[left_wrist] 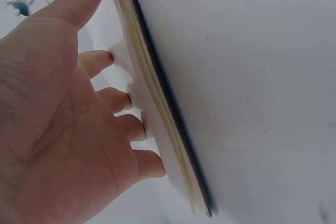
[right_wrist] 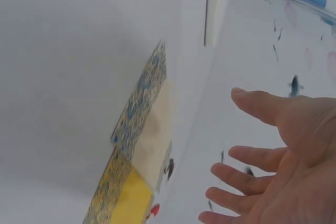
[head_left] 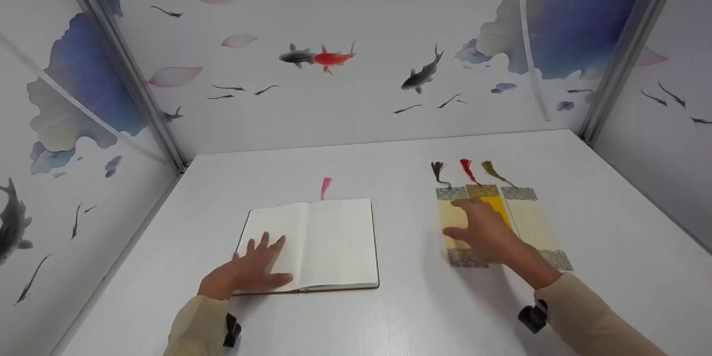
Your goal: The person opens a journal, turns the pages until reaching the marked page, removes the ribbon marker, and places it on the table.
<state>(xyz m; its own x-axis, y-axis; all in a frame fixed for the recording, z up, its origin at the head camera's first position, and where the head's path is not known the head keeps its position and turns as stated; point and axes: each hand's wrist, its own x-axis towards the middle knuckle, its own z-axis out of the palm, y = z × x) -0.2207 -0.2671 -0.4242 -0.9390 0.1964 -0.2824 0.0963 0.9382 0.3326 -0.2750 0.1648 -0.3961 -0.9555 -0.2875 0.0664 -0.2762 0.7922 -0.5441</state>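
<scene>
An open notebook (head_left: pixel 340 245) with blank pages lies on the table, a pink tassel (head_left: pixel 326 187) poking out past its top edge. My left hand (head_left: pixel 250 268) rests on the left page with fingers spread; in the left wrist view its fingertips touch the page beside the notebook's edge (left_wrist: pixel 157 87). Over on the right, three tasselled bookmarks lie side by side: a cream left one (head_left: pixel 449 208), a yellow middle one (head_left: pixel 499 208) and a cream right one (head_left: pixel 531 222). My right hand (head_left: pixel 484 231) hovers above the left and middle bookmarks, fingers apart, holding nothing.
The white table (head_left: pixel 400 317) is enclosed by printed panels (head_left: pixel 361 11) with fish and petals at the back and sides. Metal posts (head_left: pixel 122 61) stand at the corners. Dark, red and olive tassels (head_left: pixel 489 168) extend beyond the bookmarks' far ends.
</scene>
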